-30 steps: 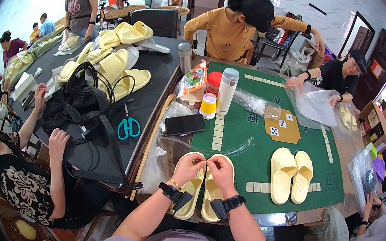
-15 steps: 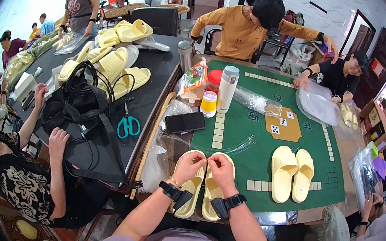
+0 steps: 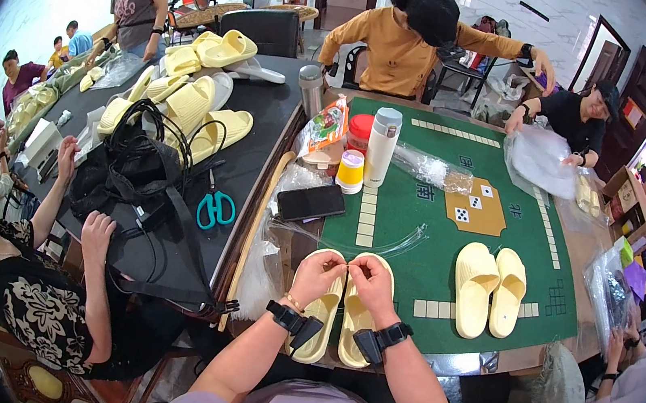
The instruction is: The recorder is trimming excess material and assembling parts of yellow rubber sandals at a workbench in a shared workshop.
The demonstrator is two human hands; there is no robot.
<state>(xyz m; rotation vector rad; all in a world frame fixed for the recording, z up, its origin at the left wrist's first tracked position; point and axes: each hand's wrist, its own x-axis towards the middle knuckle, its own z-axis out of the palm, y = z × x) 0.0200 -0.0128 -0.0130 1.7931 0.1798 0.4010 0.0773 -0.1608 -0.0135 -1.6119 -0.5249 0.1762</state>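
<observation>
Slippers, pale yellow pair (image 3: 341, 314): lying side by side at the near edge of the green table mat (image 3: 432, 240), toes pointing away, partly hidden under both hands.
Left hand (image 3: 318, 270): curled, fingertips pinched together over the toe of the left slipper; what they pinch is too small to tell.
Right hand (image 3: 370, 277): likewise curled and pinching, its fingertips touching those of the left hand.
Risk, judged: the heels overhang the table edge, so a tug could slide the pair off; a clear film edge arcs just beyond the fingers and could slip from a light pinch.
Second slipper pair (image 3: 489, 287): right of the hands, loose on the mat, unbagged.
Clear plastic bags (image 3: 266, 263): heaped left of the hands, contents not discernible.
Black phone (image 3: 311, 202): beyond the bags.
Yellow-lidded jar (image 3: 350, 171), white flask (image 3: 382, 146), red-lidded tub (image 3: 360, 131): all closed, contents hidden.
Clear bag (image 3: 540, 161): far right, held by another person, apparently empty.
</observation>
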